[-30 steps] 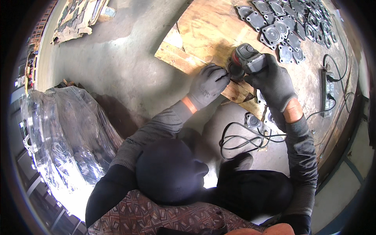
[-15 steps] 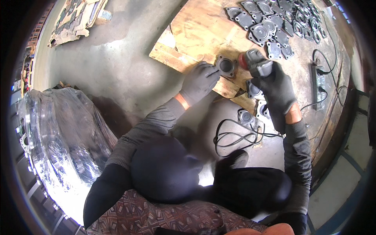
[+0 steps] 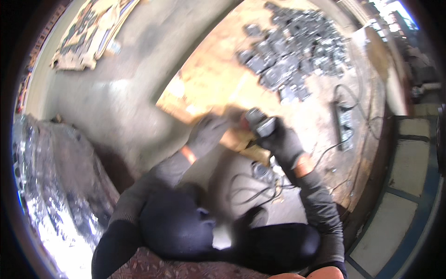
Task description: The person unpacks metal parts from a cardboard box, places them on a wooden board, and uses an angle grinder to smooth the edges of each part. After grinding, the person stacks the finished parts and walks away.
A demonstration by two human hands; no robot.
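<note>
My right hand (image 3: 285, 143), in a dark grey glove, is wrapped round a grey angle grinder (image 3: 261, 123) with a reddish disc at its left end. My left hand (image 3: 208, 132), gloved in grey, is closed at the table's near edge on a round metal flange (image 3: 234, 113), which is badly smeared by motion. The grinder's disc is right beside the flange; whether they touch I cannot tell. Another metal flange (image 3: 261, 170) shows below the grinder, near the table's corner.
Many dark metal flanges (image 3: 290, 51) cover the far part of the wooden table (image 3: 200, 76). A power strip (image 3: 344, 124) with cords lies at the right. Looped black cable (image 3: 241, 188) hangs near my legs. A plastic-wrapped stack (image 3: 58, 172) stands at the left, and cardboard with parts (image 3: 90, 39) lies far left.
The whole view has swung, so the table and hands sit lower and further left in it. The grinder has come closer to the flange at my left hand.
</note>
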